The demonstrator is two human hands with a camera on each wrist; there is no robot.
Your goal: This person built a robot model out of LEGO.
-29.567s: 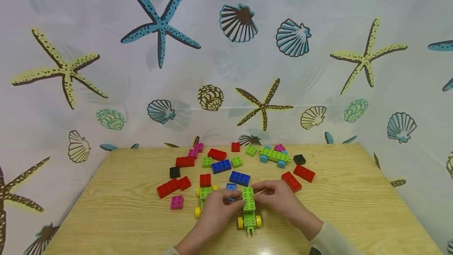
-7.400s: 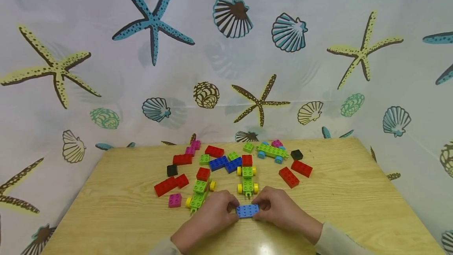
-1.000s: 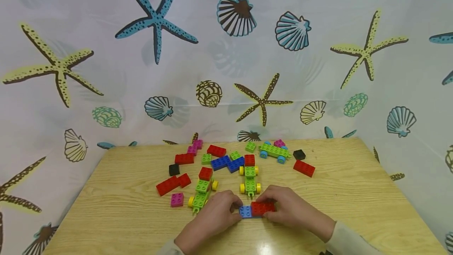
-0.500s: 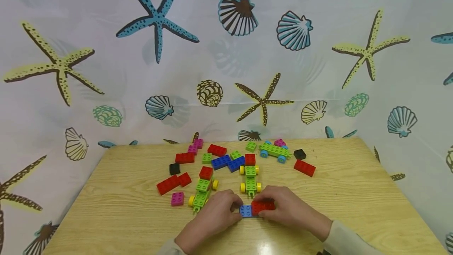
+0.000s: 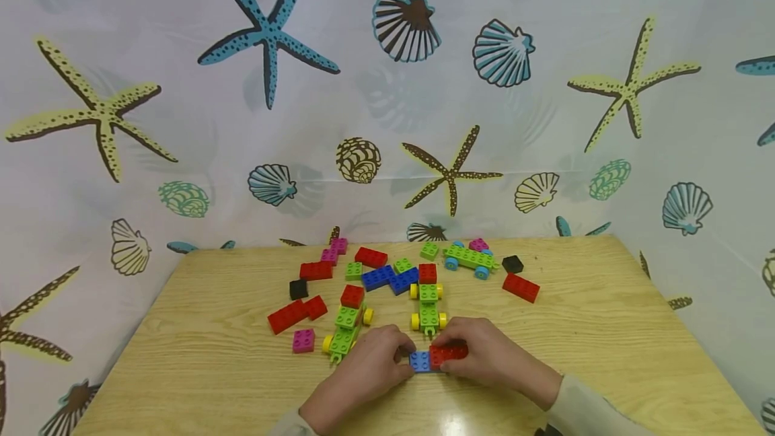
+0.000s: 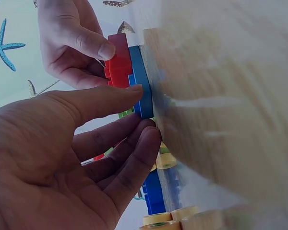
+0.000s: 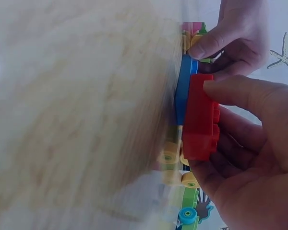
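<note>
Near the front of the table lies a light blue toy building brick (image 5: 419, 361), with a red building brick (image 5: 448, 356) over its right part. My left hand (image 5: 377, 360) pinches the blue brick's left end between thumb and fingers. The red brick is between the thumb and fingers of my right hand (image 5: 486, 353). In the right wrist view the red brick (image 7: 198, 122) lies against the blue one's studded side and sticks out past its end. Just behind stands a green car base (image 5: 429, 315) with yellow wheels; another green car (image 5: 344, 336) is beside my left hand.
Loose red, blue, green, black and pink bricks lie behind and to the left, among them a pink brick (image 5: 303, 340). A green base with blue wheels (image 5: 469, 258) stands at the back right, near a red brick (image 5: 521, 287). A patterned curtain (image 5: 387, 106) hangs behind the table.
Earlier my hands worked on a green car, then held the blue brick alone. A red brick from the right now sits over it. Within the last second my right hand shifts only slightly left.
</note>
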